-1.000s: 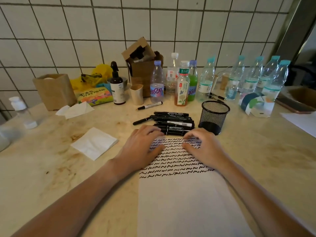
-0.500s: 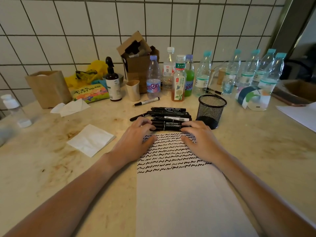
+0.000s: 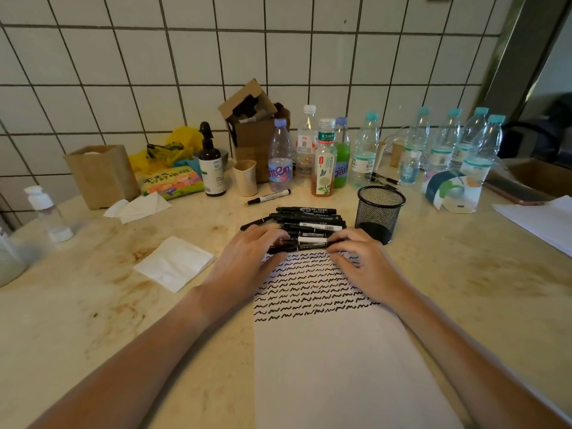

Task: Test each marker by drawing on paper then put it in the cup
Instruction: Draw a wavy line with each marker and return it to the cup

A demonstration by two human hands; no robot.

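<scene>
A white paper sheet (image 3: 328, 360) lies in front of me, its far half covered with rows of black squiggles. Just beyond its far edge sits a pile of several black markers (image 3: 309, 218). My left hand (image 3: 247, 261) curls over the left end of the nearest marker (image 3: 301, 246), and my right hand (image 3: 362, 263) pinches its right end with thumb and fingertips. The black mesh cup (image 3: 380, 212) stands upright to the right of the pile, close to my right hand. One more marker (image 3: 268, 196) lies apart behind the pile.
Several plastic bottles (image 3: 325, 159) line the tiled wall, with an open cardboard box (image 3: 253, 131) and a small paper cup (image 3: 245, 177). A brown paper bag (image 3: 102, 174) and folded tissues (image 3: 175, 263) lie at the left. More white sheets (image 3: 538, 221) and a phone (image 3: 513, 190) are at the right.
Both hands slid forward off the squiggled paper to the marker pile, and their fingers curled onto the nearest marker. The camera tilted a little.
</scene>
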